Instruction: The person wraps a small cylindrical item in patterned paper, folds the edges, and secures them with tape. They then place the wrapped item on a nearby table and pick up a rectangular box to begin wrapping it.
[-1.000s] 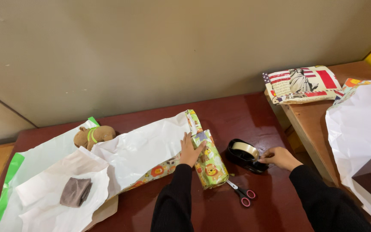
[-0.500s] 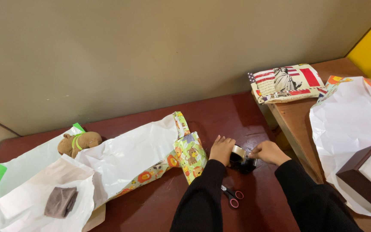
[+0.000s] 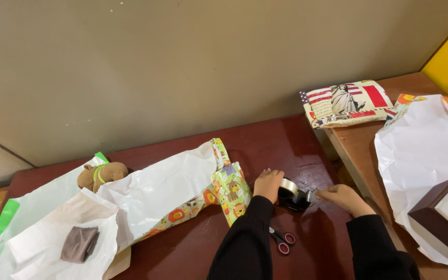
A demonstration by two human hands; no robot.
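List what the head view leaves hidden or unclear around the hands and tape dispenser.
- Tape strip: too thin to see between the tape dispenser and right hand.
- Scissors: blades covered by the left sleeve.
- Wrapped parcel: contents hidden by paper.
- Dark box: cut off by the right edge.

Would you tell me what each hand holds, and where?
Left hand steadies the tape dispenser from its top; right hand pinches the tape end.
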